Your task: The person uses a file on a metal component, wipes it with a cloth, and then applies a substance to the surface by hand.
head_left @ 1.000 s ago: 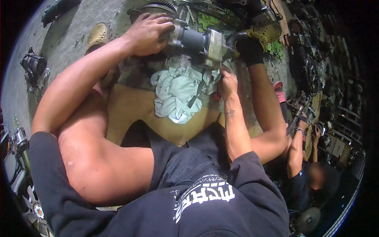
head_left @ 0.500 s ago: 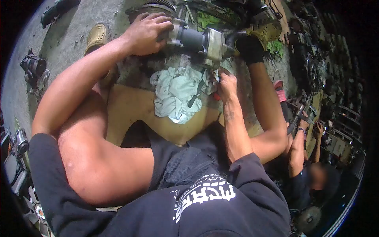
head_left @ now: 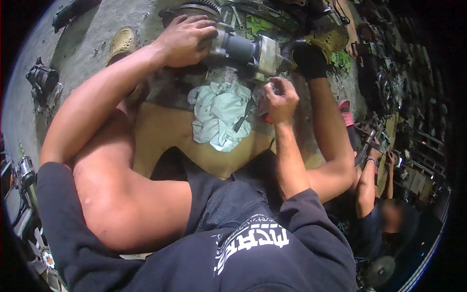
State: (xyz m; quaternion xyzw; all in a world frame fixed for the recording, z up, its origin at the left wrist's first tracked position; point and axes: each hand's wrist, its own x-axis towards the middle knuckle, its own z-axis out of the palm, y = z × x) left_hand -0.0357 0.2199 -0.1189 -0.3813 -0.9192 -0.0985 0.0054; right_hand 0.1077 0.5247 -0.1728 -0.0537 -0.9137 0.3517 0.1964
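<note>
A metal machine part [head_left: 241, 47], with a dark cylindrical middle and a pale blocky end, lies across the floor in front of me. My left hand [head_left: 190, 40] is wrapped over its left end, close to a toothed gear wheel [head_left: 202, 7]. My right hand [head_left: 282, 100] is just below the pale end, apart from it, with thumb and fingers curled together. Whatever those fingers hold, if anything, is too small to make out. Between my hands and nearer to me lies a crumpled pale cloth [head_left: 221, 114], with a thin dark strip on its right side.
Tan cardboard [head_left: 165, 129] lies beneath the cloth, between my legs. A dark metal part [head_left: 42, 78] is on the floor at the left. Many machine parts [head_left: 389, 87] crowd the right side, where another person's arm [head_left: 367, 187] shows. A red object [head_left: 268, 118] is by my right wrist.
My right hand has drawn back slightly from the underside of the pale end, and its fingers now curl upward. My left hand stays on the machine part.
</note>
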